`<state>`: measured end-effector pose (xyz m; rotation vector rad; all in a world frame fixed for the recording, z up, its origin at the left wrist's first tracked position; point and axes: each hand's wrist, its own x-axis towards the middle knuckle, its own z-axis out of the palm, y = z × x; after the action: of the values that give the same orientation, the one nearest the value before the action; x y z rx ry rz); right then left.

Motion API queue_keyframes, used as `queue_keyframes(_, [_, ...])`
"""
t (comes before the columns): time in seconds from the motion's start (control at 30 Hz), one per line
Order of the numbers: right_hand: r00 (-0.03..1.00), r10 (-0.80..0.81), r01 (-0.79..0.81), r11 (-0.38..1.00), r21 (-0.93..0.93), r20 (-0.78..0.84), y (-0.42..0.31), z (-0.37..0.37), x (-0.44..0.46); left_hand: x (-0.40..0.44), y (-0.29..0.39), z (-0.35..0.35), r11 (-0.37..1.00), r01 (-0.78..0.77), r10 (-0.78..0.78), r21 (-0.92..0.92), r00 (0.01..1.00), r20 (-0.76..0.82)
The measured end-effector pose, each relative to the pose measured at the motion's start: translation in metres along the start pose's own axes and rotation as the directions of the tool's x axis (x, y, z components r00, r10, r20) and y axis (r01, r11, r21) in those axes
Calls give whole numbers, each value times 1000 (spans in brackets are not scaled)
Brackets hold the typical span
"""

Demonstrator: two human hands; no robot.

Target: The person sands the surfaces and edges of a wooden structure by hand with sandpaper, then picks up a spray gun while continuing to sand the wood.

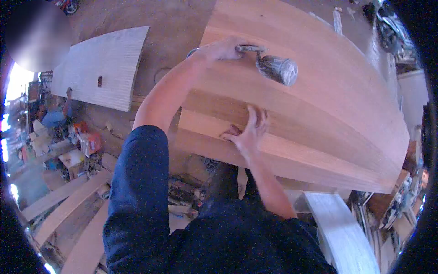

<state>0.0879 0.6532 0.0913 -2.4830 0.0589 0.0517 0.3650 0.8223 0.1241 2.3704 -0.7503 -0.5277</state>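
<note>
My left hand (pixel 226 48) reaches far out over a large wooden panel (pixel 310 91) and is closed around a spray gun. This spray gun (pixel 248 48) has a dusty grey cup on a short neck, tilted to the right, with its pale round end facing me. My fingers hide most of its handle. Nearer to my body, my right hand (pixel 251 132) is spread over the panel's striped near part, palm down and holding nothing. Whether its palm presses on the wood I cannot tell.
A pale ribbed panel (pixel 105 64) with a small dark slot lies at the left. Close to it is another person in a blue top (pixel 54 118). Long boards (pixel 73 205) lie lower left, and a whitish plank (pixel 340 228) lower right. A motorcycle (pixel 392 34) stands far right.
</note>
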Motion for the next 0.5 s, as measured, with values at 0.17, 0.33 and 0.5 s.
queue_keyframes(0.17, [992,76,-76,997,4,-105,3,-6,-43,-37,-21,-6,997,80,-80,-3,997,9])
queue_keyframes(0.33, [913,387,-402,908,-116,-131,79,-97,-79,-231,1,-42,938,246,-251,-245,968,15])
queue_keyframes(0.5, [901,288,-334,938,-97,-325,105,-77,-88,-396,7,12,833,387,-459,-394,882,-105])
